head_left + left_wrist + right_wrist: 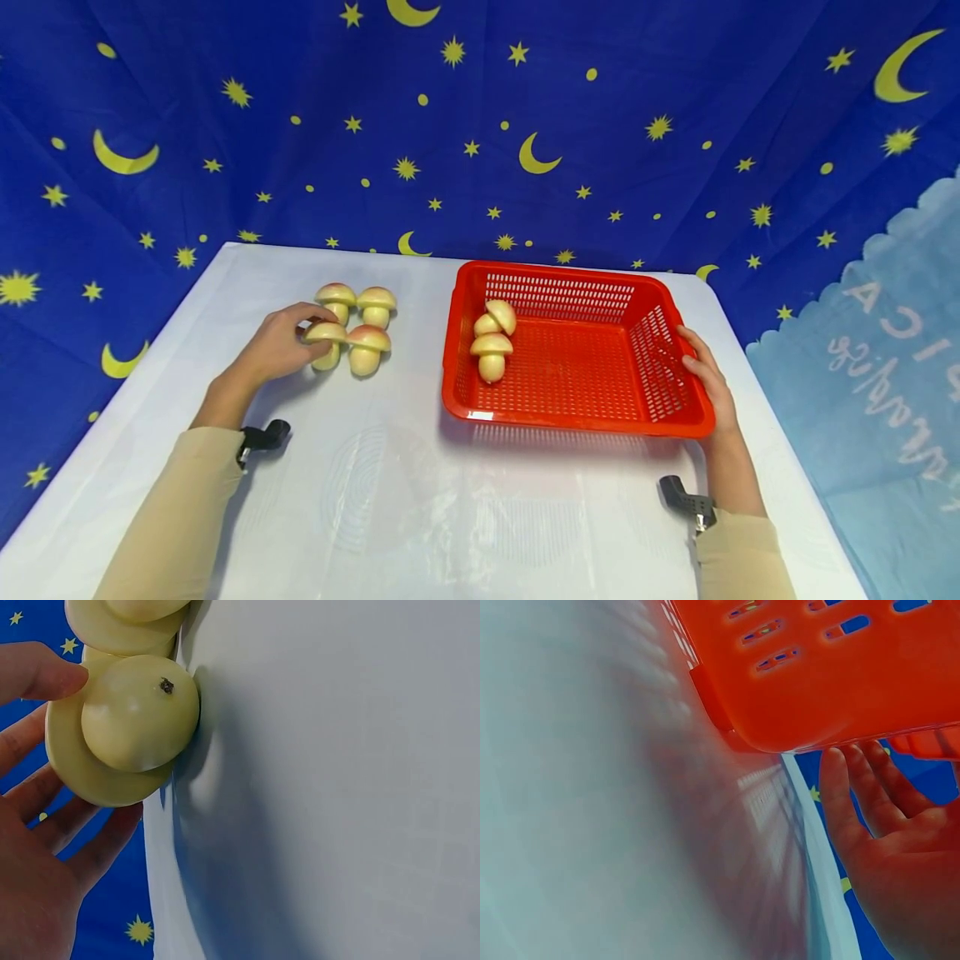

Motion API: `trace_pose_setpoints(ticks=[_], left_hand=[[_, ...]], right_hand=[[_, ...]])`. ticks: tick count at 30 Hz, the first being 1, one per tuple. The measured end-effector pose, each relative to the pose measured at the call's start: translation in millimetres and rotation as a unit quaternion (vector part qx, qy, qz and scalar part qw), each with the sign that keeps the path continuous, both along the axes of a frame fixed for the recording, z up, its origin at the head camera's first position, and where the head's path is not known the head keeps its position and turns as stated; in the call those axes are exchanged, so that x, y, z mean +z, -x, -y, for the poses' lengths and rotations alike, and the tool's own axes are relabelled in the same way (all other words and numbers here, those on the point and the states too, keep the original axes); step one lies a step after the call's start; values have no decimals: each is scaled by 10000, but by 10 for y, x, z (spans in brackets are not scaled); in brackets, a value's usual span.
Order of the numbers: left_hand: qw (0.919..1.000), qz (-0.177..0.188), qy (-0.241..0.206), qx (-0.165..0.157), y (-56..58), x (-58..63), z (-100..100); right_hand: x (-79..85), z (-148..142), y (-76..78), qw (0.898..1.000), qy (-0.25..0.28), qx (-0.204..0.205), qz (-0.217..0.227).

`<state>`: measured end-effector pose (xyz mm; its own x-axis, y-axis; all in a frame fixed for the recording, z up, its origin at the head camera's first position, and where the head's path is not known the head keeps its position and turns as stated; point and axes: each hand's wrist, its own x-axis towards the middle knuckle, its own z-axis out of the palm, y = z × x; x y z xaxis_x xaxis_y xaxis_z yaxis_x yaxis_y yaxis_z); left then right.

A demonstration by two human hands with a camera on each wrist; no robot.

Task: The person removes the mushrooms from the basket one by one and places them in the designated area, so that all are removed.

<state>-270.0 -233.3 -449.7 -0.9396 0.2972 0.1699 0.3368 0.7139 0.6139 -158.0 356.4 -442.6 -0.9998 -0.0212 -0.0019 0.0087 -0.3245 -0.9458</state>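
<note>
My left hand pinches the cap of a pale yellow toy mushroom at the left of the table. The thumb lies on one side of the cap and the fingers on the other; the left wrist view shows the round stem end of this mushroom. Three more mushrooms stand close around it, one of them a red-tinged mushroom just to its right. My right hand grips the right rim of a red plastic basket. From below, the fingers appear under the rim; the thumb is hidden there.
Two mushrooms lie against the left side inside the basket. A white cloth covers the table. Behind it hangs a blue curtain with yellow moons and stars, and light blue fabric hangs at the right.
</note>
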Motion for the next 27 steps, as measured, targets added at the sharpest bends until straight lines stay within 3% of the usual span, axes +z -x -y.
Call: trace_pose_setpoints(ticks=[27], left_hand=[[9999,-63,104,93,-4,34,27]], right_hand=[[2,-5,5,10000,-8,0,20]])
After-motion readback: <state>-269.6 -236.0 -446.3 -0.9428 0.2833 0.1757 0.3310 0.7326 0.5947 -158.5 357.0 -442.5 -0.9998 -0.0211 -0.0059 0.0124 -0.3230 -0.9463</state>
